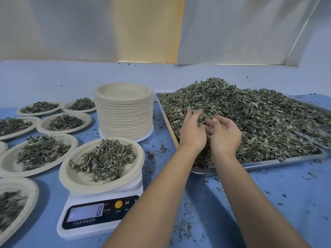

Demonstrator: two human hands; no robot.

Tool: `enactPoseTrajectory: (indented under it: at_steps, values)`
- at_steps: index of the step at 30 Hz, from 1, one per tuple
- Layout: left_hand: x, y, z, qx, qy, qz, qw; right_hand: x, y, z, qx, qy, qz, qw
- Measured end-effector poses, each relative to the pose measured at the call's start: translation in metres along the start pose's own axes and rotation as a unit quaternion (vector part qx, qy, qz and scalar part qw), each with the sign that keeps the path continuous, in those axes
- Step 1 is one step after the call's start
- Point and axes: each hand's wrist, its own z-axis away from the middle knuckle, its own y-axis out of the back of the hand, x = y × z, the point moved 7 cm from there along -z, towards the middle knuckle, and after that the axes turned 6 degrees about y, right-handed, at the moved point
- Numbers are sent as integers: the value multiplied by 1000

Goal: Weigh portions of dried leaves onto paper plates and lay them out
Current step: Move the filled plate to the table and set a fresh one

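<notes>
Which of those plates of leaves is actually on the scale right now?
The plate nearest the tray, atop the white scale; the others lie on the blue table.

Your right side gives room: the blue table (290, 203) in front of the steel tray (259, 165) is bare but for leaf crumbs. Between the tray and the tall stack of paper plates (123, 115) runs only a narrow strip. On your left the scale (100, 219), its loaded plate (71, 179) and the filled plates (10, 168) lie nearly edge to edge. The leaf heap (250, 119) fills the tray.
</notes>
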Motion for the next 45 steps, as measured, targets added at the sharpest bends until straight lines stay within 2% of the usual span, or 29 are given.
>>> enactPoseTrajectory:
  at_steps: [5,7,10,17,21,23,26,31,34,37,40,45]
  values:
    - [8,-7,1,-22,10,-24,999,7,4,-2,28,-25,21,999]
    - [10,-8,2,-39,17,-43,998,8,0,2,13,-28,34,999]
    - [12,0,6,-39,23,7,999,5,-14,12,-30,-28,28,999]
    - [10,74,21,82,34,95,992,-17,-75,53,-159,-54,-65,984]
    - [1,133,37,131,57,183,973,-36,-116,86,-242,-22,-51,969]
    - [-4,161,46,143,69,238,958,-45,-137,103,-306,8,-22,952]
    - [-14,203,57,170,95,274,942,-52,-161,121,-391,93,102,910]
    - [-37,251,70,184,142,348,908,-44,-180,138,-447,207,290,821]
    - [-47,258,72,182,164,377,893,-36,-182,143,-465,232,350,780]
    - [-51,252,71,167,186,393,885,-28,-182,150,-519,214,379,735]
    - [-53,244,71,146,207,414,874,-24,-182,156,-560,186,373,716]
    - [-55,239,70,139,217,416,872,-28,-181,159,-566,197,364,713]
